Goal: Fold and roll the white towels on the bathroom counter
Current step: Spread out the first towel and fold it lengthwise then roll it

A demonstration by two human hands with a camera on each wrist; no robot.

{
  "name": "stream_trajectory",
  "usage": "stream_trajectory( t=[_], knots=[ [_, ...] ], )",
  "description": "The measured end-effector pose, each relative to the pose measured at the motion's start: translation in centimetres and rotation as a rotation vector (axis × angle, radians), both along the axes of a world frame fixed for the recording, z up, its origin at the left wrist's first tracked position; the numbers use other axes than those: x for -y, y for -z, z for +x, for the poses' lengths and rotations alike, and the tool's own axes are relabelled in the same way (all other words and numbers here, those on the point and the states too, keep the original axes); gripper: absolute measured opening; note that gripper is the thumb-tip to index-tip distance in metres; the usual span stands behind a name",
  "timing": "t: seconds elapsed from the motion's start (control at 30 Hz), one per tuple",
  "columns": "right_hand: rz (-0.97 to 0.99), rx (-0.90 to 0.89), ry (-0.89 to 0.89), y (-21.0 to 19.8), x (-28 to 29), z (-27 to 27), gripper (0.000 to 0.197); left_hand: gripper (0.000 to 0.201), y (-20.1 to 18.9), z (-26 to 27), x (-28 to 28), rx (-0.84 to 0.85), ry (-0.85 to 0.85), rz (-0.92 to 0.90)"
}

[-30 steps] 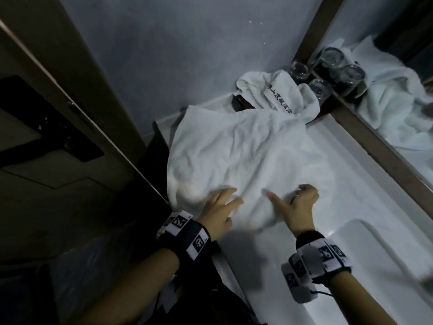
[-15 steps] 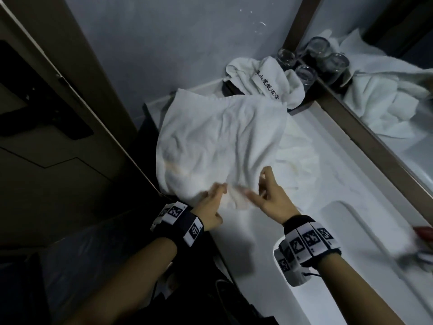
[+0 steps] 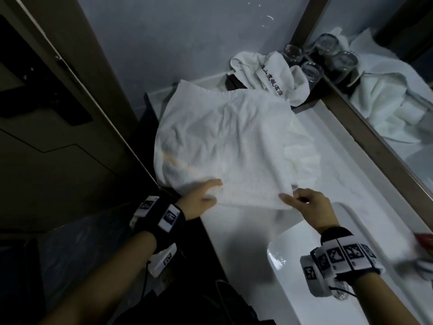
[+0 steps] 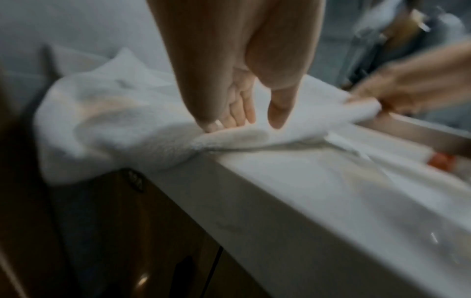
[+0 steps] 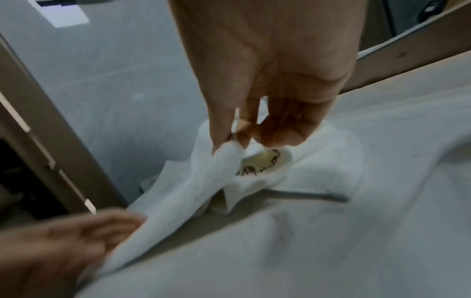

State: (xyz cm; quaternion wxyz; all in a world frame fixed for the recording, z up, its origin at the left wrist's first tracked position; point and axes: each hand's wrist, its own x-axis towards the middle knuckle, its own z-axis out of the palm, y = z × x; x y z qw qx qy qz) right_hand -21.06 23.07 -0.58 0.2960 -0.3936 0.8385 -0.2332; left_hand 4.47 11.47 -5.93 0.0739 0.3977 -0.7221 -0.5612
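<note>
A crumpled white towel (image 3: 222,141) lies spread over the left end of the white counter (image 3: 236,235), its left side hanging over the edge. My left hand (image 3: 203,193) rests on the towel's near edge with its fingers straight (image 4: 237,115). My right hand (image 3: 302,200) pinches the towel's near right corner (image 5: 226,149) between thumb and fingers and holds it slightly off the counter. A second white towel (image 3: 264,73) with black lettering lies bunched at the back of the counter.
Two drinking glasses (image 3: 311,71) stand beside the bunched towel, against the mirror (image 3: 386,109) along the right. The sink basin (image 3: 304,266) opens under my right wrist. A red object (image 3: 424,238) sits at the far right. A dark door frame (image 3: 98,95) borders the left.
My hands have moved apart along the towel's near edge. The right hand has drawn the corner to the right, and the left hand now lies flat on the cloth instead of pinching it.
</note>
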Motion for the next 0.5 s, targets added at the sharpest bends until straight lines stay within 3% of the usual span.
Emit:
stream_trajectory(
  t=[0.07,0.13,0.17,0.23,0.3,0.4,0.5],
  knots=[
    [0.001,-0.011,0.018,0.7,0.0,0.5,0.048,0.024,0.0,1.0,0.8,-0.108,-0.372,0.039],
    [-0.001,0.029,0.074,1.4,0.4,1.4,0.036,0.016,0.6,2.5,1.8,-0.018,-0.662,-0.061],
    [0.015,0.102,0.132,1.4,0.8,2.0,0.041,0.017,1.1,3.3,2.3,0.079,-0.728,-0.114],
    [0.066,0.280,0.242,1.7,1.7,3.0,0.076,0.023,2.1,4.6,3.1,0.240,-0.756,-0.101],
    [0.122,0.299,0.246,2.1,2.6,3.8,0.091,0.035,3.0,5.0,3.6,0.343,-0.716,0.041],
    [0.189,0.235,0.223,3.2,3.4,4.3,0.070,0.053,3.8,4.7,4.1,0.305,-0.774,0.252],
    [0.189,0.198,0.218,3.8,3.5,4.8,0.051,0.052,4.7,4.6,4.4,0.142,-0.916,0.452]
  ],
)
